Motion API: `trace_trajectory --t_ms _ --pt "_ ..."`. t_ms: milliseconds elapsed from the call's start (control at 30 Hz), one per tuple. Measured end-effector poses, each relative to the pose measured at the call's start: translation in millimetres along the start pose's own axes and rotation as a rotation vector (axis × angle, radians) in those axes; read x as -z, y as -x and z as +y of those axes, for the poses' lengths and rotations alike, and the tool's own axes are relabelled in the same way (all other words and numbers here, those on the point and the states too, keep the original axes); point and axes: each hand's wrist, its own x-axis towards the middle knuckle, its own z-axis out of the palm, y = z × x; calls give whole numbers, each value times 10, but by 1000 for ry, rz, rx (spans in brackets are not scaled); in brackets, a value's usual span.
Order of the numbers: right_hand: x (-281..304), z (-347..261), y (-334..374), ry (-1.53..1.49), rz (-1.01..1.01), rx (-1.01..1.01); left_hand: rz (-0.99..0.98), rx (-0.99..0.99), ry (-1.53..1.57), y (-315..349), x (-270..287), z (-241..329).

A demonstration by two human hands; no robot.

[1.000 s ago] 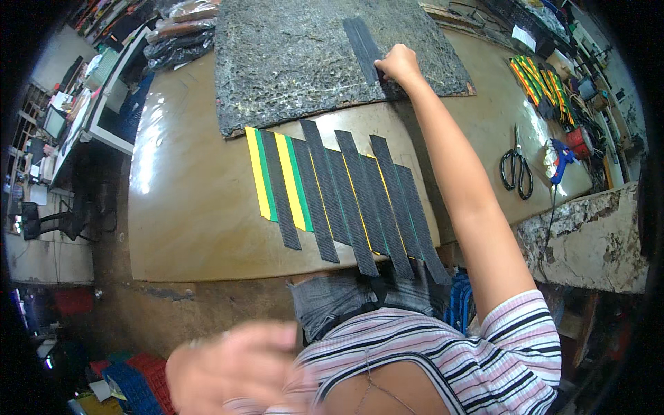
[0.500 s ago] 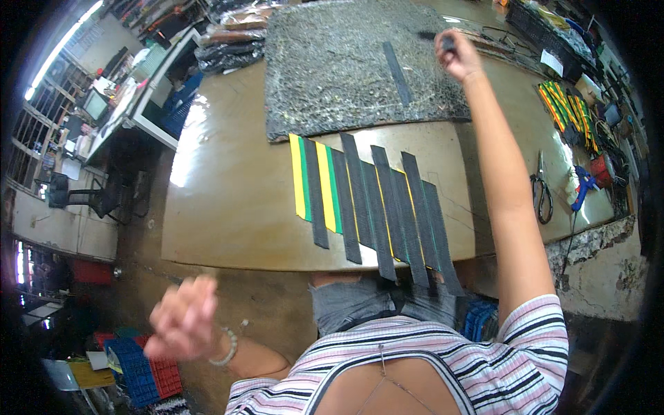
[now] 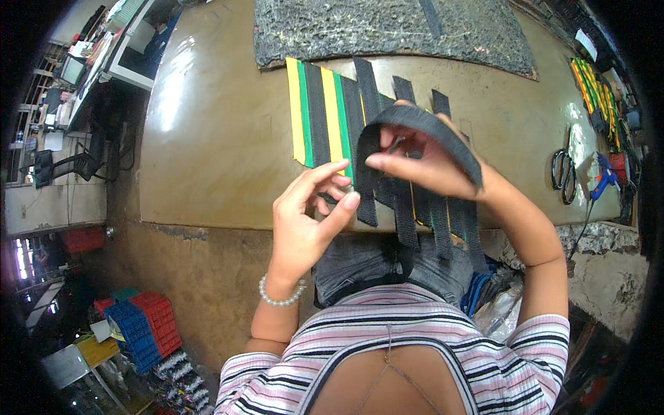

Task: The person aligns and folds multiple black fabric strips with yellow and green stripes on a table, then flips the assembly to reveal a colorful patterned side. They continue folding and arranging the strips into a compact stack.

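Observation:
My right hand [image 3: 432, 162] holds a black webbing strap [image 3: 415, 117], which arches in a loop over its fingers. It hovers above a slanted row of strips on the table, hiding part of them. Left of it, my left hand [image 3: 311, 211] is raised at the row's near side, fingers curled but apart, with nothing plainly in it. The row has yellow-and-green strips [image 3: 297, 114] at its left end and black webbing strips [image 3: 316, 117] laid between and over them. Farther right the black strips overlap, with thin yellow edges showing; their near ends hang past the table edge.
A rough grey mat [image 3: 346, 34] lies at the back, with another black strip [image 3: 430, 17] on it. Scissors [image 3: 564, 173] and a blue glue gun [image 3: 604, 176] with a cord lie at the right. Beyond them is a striped bundle [image 3: 595, 97]. Blue and red crates [image 3: 142, 332] stand lower left.
My right hand has come back from beside the far mat to above the row, the black strap now looped over it. My left hand has risen from the lower left. The view has shifted.

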Motion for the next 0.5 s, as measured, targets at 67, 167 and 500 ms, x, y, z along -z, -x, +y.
trace_trajectory --t_ms 67,167,500 --pt "-156 -34 -52 109 -48 -29 50 34 -27 -9 -6 -78" --pt "-207 9 -200 -82 -78 -148 72 65 -17 -48 43 -183" --pt "-15 309 -730 68 -399 -167 127 -343 -578 -153 236 -410"
